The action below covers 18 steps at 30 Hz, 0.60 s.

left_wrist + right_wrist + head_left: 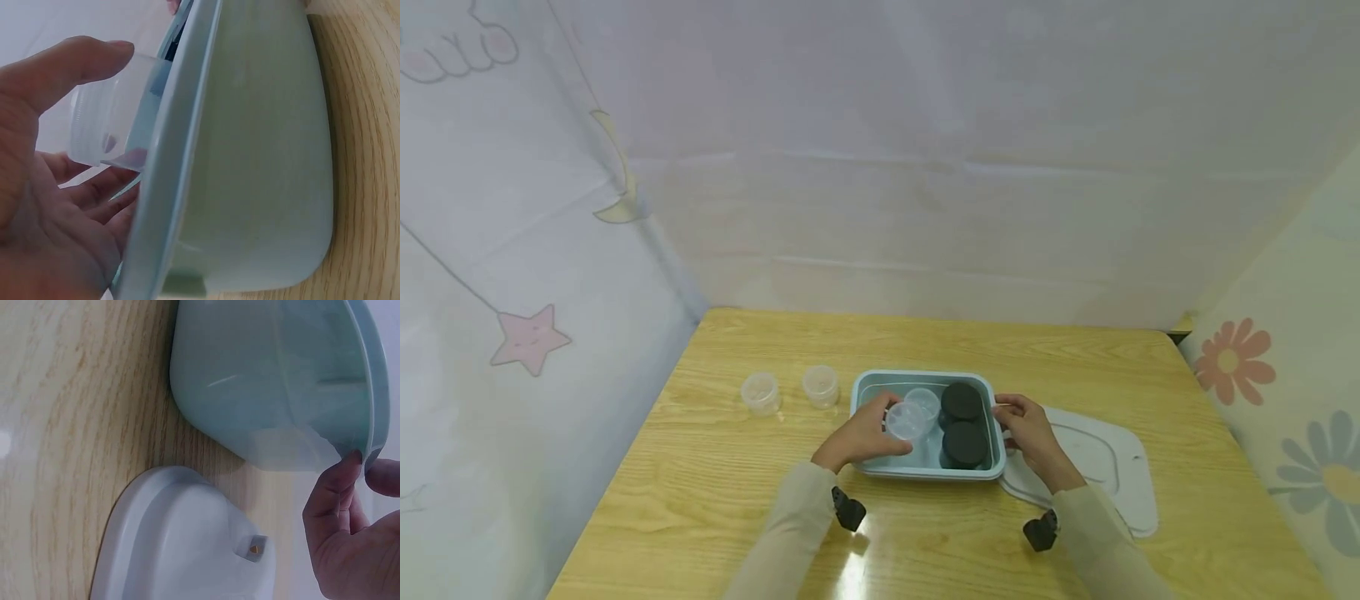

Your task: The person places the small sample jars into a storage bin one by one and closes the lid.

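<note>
My left hand [867,431] grips a small clear plastic jar [906,422] between thumb and fingers, over the near left part of a light blue plastic bin [880,469]. In the left wrist view the jar [103,122] is tilted, its far end dipping behind the bin's rim. A second clear jar [923,402] stands inside the bin, just behind the held one. Along the bin's right side are two black-topped jars [961,402]. With thumb and fingertips, my right hand [350,525] pinches the bin's right rim [377,381].
Two more small clear jars [762,393] stand on the wooden table [715,500] left of the bin. A white lid [1112,467] lies flat to the right, partly under the right forearm. Printed fabric [887,233] hangs behind and on both sides.
</note>
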### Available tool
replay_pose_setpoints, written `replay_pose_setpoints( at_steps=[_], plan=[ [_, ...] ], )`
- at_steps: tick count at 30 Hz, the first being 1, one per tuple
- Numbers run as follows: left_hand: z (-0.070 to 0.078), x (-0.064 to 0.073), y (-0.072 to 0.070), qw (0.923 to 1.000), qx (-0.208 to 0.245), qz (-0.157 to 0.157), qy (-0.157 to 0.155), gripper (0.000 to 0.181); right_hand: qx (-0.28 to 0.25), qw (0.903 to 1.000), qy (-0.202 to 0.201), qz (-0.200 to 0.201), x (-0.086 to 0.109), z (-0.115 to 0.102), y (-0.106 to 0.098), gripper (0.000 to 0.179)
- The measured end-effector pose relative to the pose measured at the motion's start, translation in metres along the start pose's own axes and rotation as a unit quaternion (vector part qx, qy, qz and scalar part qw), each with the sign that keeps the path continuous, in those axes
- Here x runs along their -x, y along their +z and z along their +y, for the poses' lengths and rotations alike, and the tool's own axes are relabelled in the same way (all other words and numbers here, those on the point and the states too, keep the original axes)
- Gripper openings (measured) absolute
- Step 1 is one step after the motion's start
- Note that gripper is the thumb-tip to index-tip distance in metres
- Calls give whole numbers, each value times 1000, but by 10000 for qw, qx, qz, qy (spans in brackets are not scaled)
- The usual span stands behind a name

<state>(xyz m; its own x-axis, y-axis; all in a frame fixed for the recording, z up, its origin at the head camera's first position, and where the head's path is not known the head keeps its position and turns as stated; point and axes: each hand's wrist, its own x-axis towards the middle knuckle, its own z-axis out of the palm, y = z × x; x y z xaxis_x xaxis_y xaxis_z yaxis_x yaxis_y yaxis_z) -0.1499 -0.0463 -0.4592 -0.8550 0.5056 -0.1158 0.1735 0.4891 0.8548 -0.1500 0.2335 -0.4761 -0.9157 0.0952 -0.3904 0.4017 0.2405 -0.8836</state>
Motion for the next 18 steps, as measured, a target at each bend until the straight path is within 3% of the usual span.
replay_pose_setpoints(
  at_steps=[4,10,18],
  plan=[
    [-3,-6,7,9989,-337,-317,40,63,38,10000,-18,7,0,1,0,39],
    [-6,-12,16,9964,-674,-511,32,56,4,10000,-72,-9,0,3,1,38],
    [-2,-14,20,9967,-539,-598,23,54,29,9999,-142,-70,1,1,-1,39]
  ],
)
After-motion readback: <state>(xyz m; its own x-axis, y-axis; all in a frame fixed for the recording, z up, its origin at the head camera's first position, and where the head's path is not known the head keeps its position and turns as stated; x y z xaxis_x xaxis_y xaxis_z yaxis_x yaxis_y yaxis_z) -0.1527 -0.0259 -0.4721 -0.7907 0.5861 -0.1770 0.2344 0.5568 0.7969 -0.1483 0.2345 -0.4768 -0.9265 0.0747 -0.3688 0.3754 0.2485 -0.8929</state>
